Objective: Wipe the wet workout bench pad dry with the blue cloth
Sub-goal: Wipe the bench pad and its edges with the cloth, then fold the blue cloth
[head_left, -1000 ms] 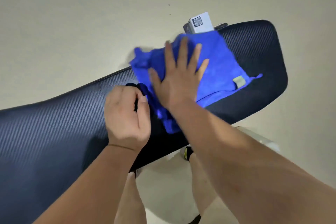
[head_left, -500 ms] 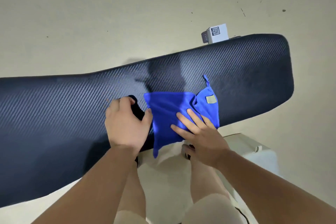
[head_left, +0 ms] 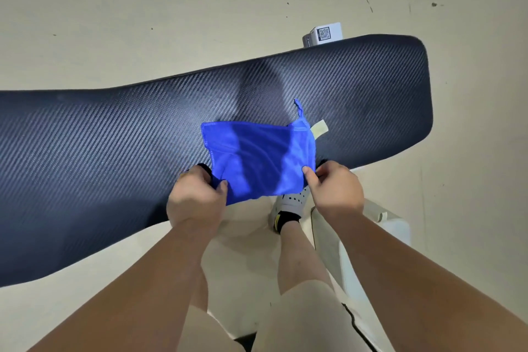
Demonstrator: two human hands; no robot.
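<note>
2 hands, left (head_left: 197,197) and right (head_left: 335,193), pinch the cloth's (head_left: 257,157) near corners; held stretched, it may skim the pad (head_left: 114,151), leaving moisture.

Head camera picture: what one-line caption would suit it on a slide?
Both hands, left hand and right hand, pinch the blue cloth by its near corners over the dark bench pad.

Likely a bare home gym or workout corner, though the frame shows little of it. A long black padded bench (head_left: 143,157) with carbon-weave vinyl runs from 9 to 2 o'clock over a plain, scuffed beige floor (head_left: 171,23). A small white QR-coded box (head_left: 324,35) sits at 1 o'clock.
</note>
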